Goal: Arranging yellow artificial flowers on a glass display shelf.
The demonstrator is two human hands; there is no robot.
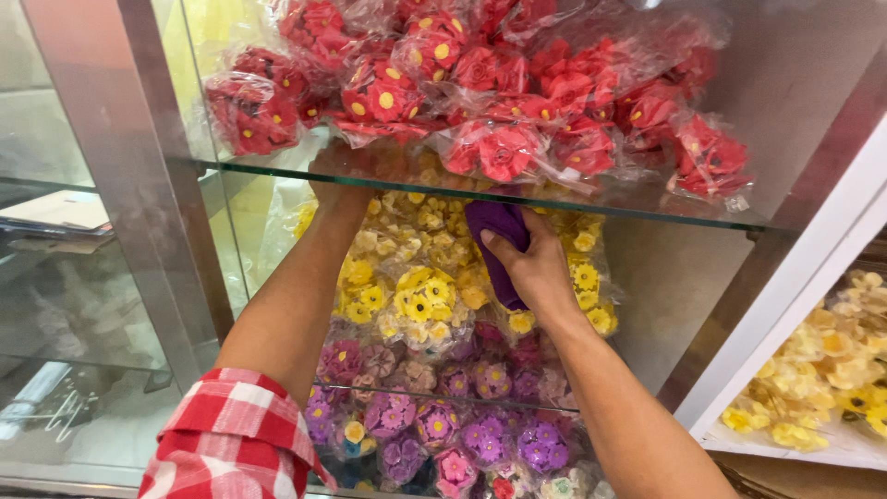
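My right hand (pixel 534 266) is shut on a purple cloth (pixel 499 229), pressed up against the underside of a glass shelf (pixel 647 214). My left hand (pixel 344 176) reaches up to the same shelf's front edge, partly seen through the glass; its fingers touch the bags of red fabric flowers (pixel 499 92) lying on the shelf. Whether it grips anything I cannot make out. Behind both hands are bags of yellow flowers (pixel 420 296).
Bags of purple and pink flowers (pixel 434 416) fill the shelf below. A metal cabinet post (pixel 139 185) stands to the left, with more glass shelves beyond it. A white frame (pixel 785 296) and a tray of pale yellow flowers (pixel 832 370) are on the right.
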